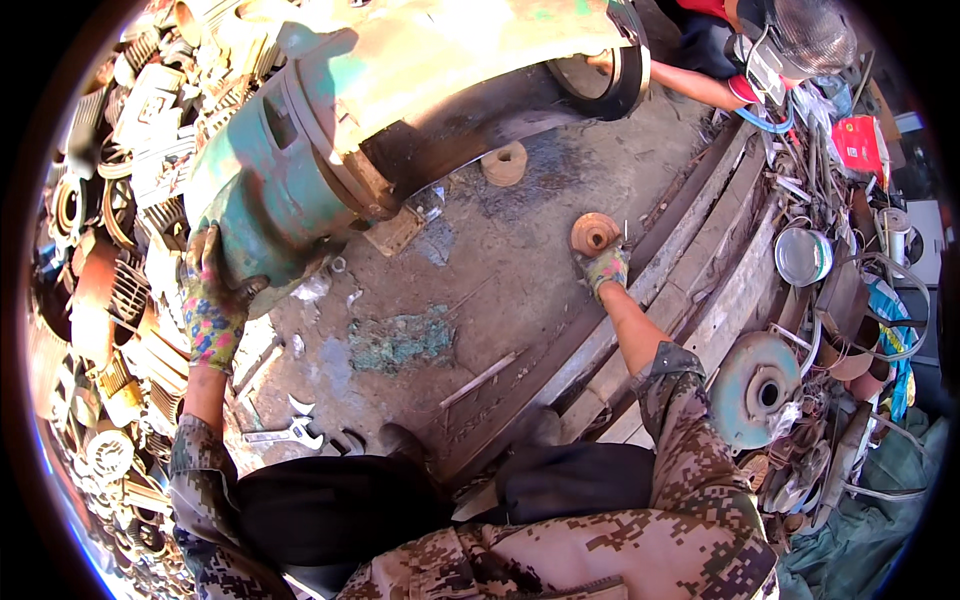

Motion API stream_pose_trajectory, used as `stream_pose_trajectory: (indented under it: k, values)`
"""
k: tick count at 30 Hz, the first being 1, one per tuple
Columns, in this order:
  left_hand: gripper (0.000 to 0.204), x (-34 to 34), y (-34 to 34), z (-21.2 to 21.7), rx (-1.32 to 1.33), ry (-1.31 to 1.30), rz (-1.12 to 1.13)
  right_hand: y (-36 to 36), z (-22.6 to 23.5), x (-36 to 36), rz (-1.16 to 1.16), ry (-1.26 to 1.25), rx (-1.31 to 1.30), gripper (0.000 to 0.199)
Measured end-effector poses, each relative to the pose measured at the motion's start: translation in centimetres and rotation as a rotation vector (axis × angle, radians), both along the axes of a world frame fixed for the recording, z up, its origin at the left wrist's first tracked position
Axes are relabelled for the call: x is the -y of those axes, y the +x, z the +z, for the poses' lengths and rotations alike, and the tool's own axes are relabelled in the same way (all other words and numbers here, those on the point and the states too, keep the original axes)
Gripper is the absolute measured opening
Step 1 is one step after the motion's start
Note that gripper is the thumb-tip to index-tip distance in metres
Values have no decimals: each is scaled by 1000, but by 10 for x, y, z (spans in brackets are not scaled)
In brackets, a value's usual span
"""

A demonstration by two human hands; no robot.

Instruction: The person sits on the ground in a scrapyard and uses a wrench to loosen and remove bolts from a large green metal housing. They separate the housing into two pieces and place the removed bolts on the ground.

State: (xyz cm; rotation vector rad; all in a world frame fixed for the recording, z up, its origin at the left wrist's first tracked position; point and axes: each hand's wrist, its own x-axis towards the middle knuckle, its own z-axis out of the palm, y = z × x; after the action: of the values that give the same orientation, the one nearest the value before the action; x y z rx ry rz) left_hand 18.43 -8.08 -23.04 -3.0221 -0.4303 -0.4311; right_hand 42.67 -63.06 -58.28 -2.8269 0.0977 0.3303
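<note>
Left hand [210, 310] flat on green motor housing [262, 195]; right hand [606, 268] touching rusty disc [594, 233].

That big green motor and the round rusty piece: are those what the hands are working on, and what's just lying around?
In hand:
- motor, left hand on it
- rusty disc, right hand at it

Lying about:
- spanner
- ring
- green cover
- metal bowl
- scrap pile

Red rectangular package [858, 142] at upper right among scrap, white markings
</note>
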Motion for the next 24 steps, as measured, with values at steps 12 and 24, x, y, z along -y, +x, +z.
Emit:
stream_pose_trajectory:
  k: [12, 24]
  values:
    - [106, -3, 2, 4, -13, -39, 28, 15, -41, 11, -364, 386, -133, 56]
    - [111, 0, 1, 4, -7, -112, 1, 160, -2, -95, -562, 1938, -365, 52]
